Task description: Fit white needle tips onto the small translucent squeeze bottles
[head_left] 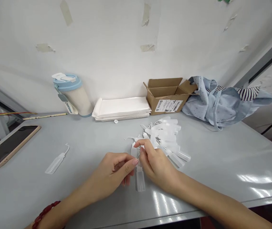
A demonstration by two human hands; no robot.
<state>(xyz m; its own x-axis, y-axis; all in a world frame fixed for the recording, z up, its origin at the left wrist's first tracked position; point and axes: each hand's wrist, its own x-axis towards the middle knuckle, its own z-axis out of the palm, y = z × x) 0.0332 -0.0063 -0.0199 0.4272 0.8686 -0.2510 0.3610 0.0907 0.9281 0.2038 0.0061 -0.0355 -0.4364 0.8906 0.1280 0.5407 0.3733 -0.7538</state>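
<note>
My left hand (pixel 119 170) pinches with thumb and forefinger at the neck of a small translucent plastic bottle (pixel 140 181), whose body points down toward the table's front. Close against it, my right hand (pixel 156 162) has its fingers curled, the forefinger bent over the thumb; what lies between them is too small and hidden to name. Behind both hands spreads a pile of similar bottles (pixel 168 133) with thin curved nozzles. One more bottle with a hooked nozzle (pixel 56 163) lies alone to the left.
On the grey table (pixel 97 136) a phone (pixel 9 144) lies at left. Along the wall stand a blue-lidded tumbler (pixel 75 95), a stack of white packets (pixel 124 108), an open cardboard box (pixel 167 95) and a light blue cloth bag (pixel 217 105). A small white disc (pixel 116 121) sits before the packets.
</note>
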